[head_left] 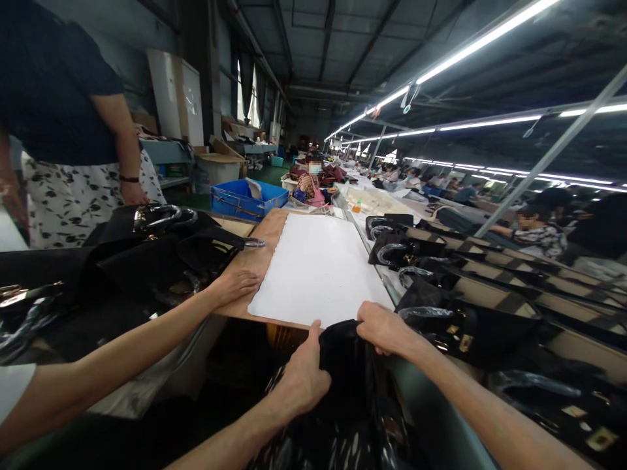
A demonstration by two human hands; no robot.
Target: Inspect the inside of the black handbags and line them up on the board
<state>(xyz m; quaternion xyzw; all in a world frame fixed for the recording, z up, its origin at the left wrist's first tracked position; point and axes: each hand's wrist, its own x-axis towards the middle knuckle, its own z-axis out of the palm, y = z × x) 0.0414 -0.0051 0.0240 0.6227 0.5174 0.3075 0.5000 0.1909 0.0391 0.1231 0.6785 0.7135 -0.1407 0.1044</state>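
Observation:
My left hand (pixel 302 378) and my right hand (pixel 386 329) both grip the top edge of a black bag (pixel 343 365) at the near edge of the table. The bag hangs down below the table between my arms. Just beyond it lies a white sheet (pixel 316 267) on a brown board (pixel 257 251). Another person's hand (pixel 236 284), on a bare arm coming in from the left, rests on the board's left side, next to a pile of black handbags (pixel 161 251).
Rows of black handbags (pixel 470 287) with wrapped handles line the conveyor on the right. A person in a dark top and patterned skirt (pixel 73 150) stands at far left. A blue crate (pixel 245 198) sits behind the board. Seated workers fill the right background.

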